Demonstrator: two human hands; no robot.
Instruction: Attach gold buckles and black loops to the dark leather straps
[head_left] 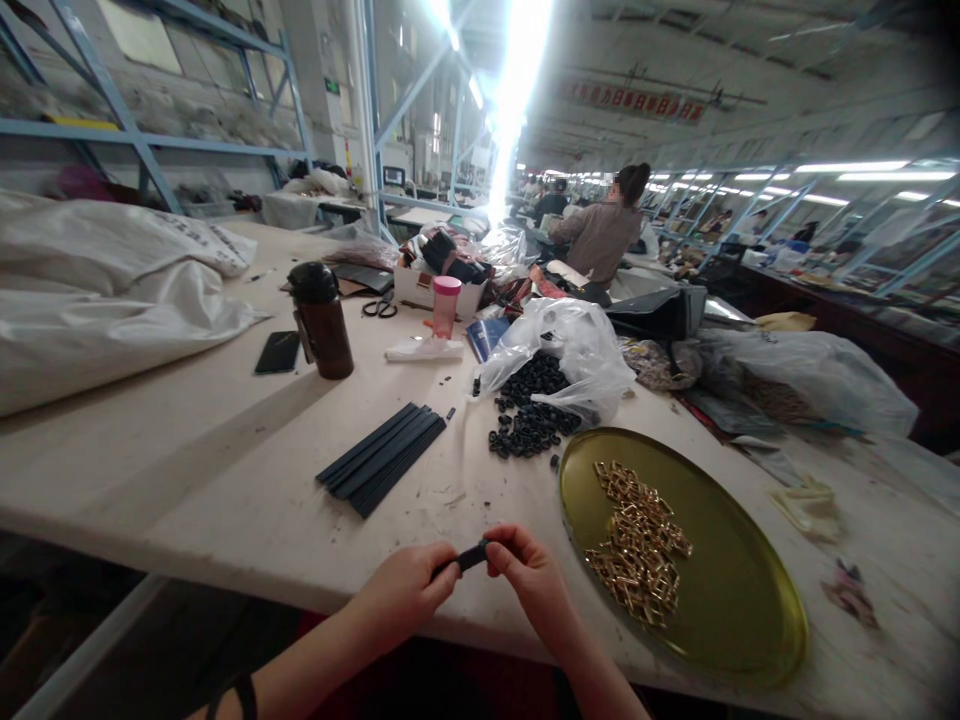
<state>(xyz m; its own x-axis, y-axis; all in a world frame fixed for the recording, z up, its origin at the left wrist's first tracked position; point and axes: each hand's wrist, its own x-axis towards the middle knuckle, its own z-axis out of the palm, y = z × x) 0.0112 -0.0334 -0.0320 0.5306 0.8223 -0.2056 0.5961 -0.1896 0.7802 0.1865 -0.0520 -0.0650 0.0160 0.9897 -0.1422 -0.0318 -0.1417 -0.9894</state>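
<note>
Near the table's front edge, my left hand point(411, 585) is closed around a dark strap point(472, 556), whose short end sticks out to the right. My right hand point(525, 562) pinches that end between thumb and fingers; any small part there is hidden by the fingertips. Beyond the left hand lies a stack of flat black strips point(382, 455). Small black loops point(525, 425) spill in a heap from a clear plastic bag point(581, 345). Right of my hands, gold-coloured metal buckles point(637, 540) are piled on an oval gold tray point(735, 560).
A dark brown bottle point(322, 325) stands beside a phone point(277, 353) at the left. Farther back are a pink-lidded cup point(445, 308), scissors point(380, 307) and a filled box point(405, 288). A white sack point(105, 290) covers the far left. A person point(600, 235) stands beyond the table.
</note>
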